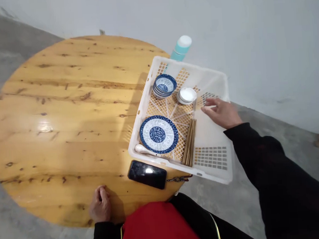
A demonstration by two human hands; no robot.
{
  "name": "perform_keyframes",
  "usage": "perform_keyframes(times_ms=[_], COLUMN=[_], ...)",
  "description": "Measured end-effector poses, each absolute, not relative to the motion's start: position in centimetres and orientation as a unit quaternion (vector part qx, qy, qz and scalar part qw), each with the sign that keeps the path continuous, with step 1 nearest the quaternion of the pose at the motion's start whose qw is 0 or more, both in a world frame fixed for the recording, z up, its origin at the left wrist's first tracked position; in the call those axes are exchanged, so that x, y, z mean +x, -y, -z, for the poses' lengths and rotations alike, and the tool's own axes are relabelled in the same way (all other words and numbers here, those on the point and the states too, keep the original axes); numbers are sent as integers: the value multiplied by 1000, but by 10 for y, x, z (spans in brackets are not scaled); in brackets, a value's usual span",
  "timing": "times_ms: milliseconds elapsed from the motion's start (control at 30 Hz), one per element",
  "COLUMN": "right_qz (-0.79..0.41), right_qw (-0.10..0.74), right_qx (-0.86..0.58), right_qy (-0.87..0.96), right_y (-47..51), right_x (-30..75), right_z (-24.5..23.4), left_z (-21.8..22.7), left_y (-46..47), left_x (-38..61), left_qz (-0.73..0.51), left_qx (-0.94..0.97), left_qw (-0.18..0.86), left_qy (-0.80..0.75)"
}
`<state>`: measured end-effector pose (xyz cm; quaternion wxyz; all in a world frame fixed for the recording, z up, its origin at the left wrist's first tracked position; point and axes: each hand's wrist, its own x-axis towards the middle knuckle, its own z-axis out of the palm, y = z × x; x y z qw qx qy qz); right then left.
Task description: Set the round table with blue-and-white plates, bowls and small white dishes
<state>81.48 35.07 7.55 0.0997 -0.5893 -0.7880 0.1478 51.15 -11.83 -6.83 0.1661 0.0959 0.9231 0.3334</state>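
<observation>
My right hand (221, 112) hovers over the right part of a white plastic basket (215, 174), thumb and forefinger apart and nothing visible between them. Nearest to it is a stack of small white dishes (187, 95). Blue-and-white bowls (164, 85) are stacked at the basket's far left. Toward the near side lies a blue-patterned plate (158, 134), with a white spoon (142, 149) partly under its edge. Several wooden chopsticks (189, 143) lie along the basket's right portion. My left hand (101, 204) rests at the table's near edge, fingers curled into a loose fist.
The basket sits on a round wooden table (66, 115) and sticks out past its right edge. A black phone (147, 174) with a cord (179, 178) lies in front of it. Behind stands a turquoise bottle with a white cap (181, 48), near the pale wall (265, 35).
</observation>
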Motion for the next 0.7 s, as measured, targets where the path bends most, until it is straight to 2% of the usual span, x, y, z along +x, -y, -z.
perform_keyframes(times_ms=[100, 333, 500, 700], right_qz=[-144, -169, -202, -118], right_qw=[92, 137, 95, 71], right_qx=[-553, -550, -552, -561], right_qy=[815, 807, 803, 816], right_y=[-301, -201, -187, -188], right_x=[828, 832, 825, 819], right_z=[-73, -62, -45, -43], left_z=[70, 72, 76, 83], left_y=[121, 126, 129, 132], left_x=[506, 491, 485, 481], left_qz=[-326, -351, -370, -385], left_qx=[129, 202, 242, 273], left_qw=[195, 246, 273, 264], left_qy=[-916, -881, -854, -841])
